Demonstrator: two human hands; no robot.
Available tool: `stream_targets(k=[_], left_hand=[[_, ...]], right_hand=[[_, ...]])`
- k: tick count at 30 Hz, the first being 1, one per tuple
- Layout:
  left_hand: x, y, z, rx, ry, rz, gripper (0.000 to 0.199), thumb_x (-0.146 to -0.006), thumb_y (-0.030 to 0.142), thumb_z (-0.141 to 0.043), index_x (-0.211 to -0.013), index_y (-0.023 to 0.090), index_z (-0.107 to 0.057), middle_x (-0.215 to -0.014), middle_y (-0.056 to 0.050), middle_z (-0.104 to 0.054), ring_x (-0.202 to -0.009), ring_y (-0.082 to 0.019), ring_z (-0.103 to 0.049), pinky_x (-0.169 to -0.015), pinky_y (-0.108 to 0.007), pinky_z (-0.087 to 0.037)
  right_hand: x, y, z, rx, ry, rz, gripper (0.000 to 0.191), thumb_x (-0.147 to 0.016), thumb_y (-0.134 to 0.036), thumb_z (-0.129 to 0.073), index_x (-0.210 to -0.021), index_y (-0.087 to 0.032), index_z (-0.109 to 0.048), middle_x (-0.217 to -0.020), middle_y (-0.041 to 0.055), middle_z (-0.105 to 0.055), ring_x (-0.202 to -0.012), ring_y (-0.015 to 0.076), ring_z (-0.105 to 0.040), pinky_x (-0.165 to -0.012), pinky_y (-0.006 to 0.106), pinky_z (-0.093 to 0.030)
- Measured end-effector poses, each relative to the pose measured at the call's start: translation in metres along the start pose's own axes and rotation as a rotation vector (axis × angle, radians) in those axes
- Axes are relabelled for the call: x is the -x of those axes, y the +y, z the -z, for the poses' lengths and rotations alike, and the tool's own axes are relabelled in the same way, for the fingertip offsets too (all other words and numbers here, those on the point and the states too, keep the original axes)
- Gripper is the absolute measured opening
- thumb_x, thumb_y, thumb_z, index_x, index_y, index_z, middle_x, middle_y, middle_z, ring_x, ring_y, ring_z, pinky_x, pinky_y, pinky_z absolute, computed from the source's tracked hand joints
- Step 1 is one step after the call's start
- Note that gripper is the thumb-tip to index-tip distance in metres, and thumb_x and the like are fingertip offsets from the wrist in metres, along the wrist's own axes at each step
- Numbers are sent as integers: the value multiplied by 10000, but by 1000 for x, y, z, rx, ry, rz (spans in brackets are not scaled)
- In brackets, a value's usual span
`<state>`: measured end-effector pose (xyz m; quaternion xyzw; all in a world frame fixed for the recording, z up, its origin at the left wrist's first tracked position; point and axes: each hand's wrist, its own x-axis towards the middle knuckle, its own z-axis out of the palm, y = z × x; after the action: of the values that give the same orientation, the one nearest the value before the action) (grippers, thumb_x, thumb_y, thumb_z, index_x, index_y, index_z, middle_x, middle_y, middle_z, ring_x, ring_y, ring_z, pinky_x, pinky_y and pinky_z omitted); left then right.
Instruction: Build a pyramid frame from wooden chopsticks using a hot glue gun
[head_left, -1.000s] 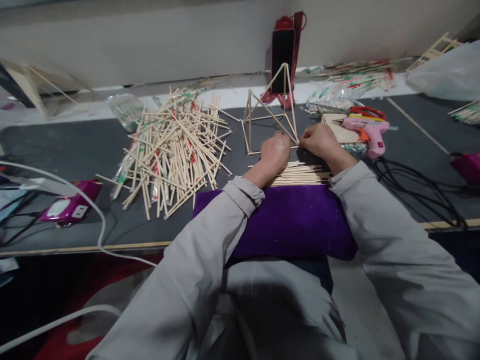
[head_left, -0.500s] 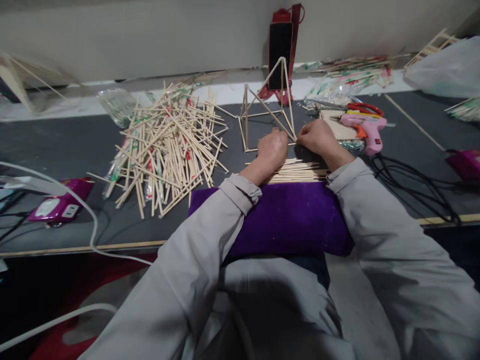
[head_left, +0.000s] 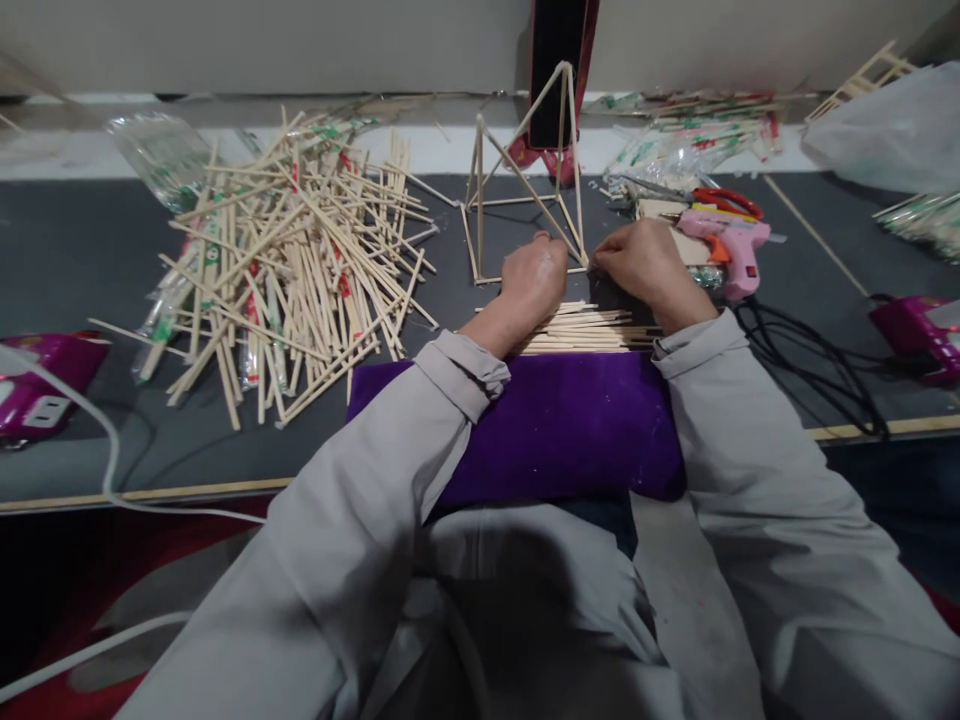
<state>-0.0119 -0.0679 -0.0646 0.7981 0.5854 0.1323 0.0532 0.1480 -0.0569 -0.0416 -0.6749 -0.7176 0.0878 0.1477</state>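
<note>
A frame of wooden sticks (head_left: 523, 200) with raised peaks stands on the dark table, in front of a black phone-like object. At its near side, my left hand (head_left: 534, 275) is closed with curled fingers; what it grips is hidden. The fingertips of my right hand (head_left: 645, 262) are pinched at the frame's near right corner, and whatever lies between them is too small to make out. Below both hands lies a row of loose sticks (head_left: 589, 332), beside a purple cloth (head_left: 555, 430) at the table edge.
A large heap of sticks (head_left: 300, 250) spreads on the left. At the right are a pink glue gun (head_left: 731, 245), red-handled scissors (head_left: 724, 200) and black cables (head_left: 810, 370). Purple power sockets (head_left: 915, 335) sit farther right. A black phone-like object (head_left: 556, 80) leans at the back.
The view has shifted, so the stick heap appears farther left and the frame higher. Both hands remain at the frame's near side, with the right fingertips still at its corner.
</note>
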Motion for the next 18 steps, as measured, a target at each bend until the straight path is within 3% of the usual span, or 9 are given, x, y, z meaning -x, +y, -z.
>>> stream_targets(k=[6, 18], left_hand=[[1, 1, 2, 44, -21, 32, 375, -1060, 158, -437, -1285, 127, -735, -1377, -219, -686, -1224, -357, -677, -970, -399, -506], [1, 1, 4, -8, -27, 0, 386, -1054, 136, -424, -1280, 90, -733, -1326, -228, -703, -1151, -342, -715, -889, -389, -537]], right_hand=[[-2, 8, -8, -32, -6, 5, 282, -902, -177, -621, -1097, -109, -813, -1007, 155, -787, -1046, 317, -684, -933, 425, -496], [0, 10, -11, -44, 18, 21, 249, -899, -163, -633, -1075, -123, -804, -1048, 165, -787, -1064, 314, -705, -970, 427, -524]])
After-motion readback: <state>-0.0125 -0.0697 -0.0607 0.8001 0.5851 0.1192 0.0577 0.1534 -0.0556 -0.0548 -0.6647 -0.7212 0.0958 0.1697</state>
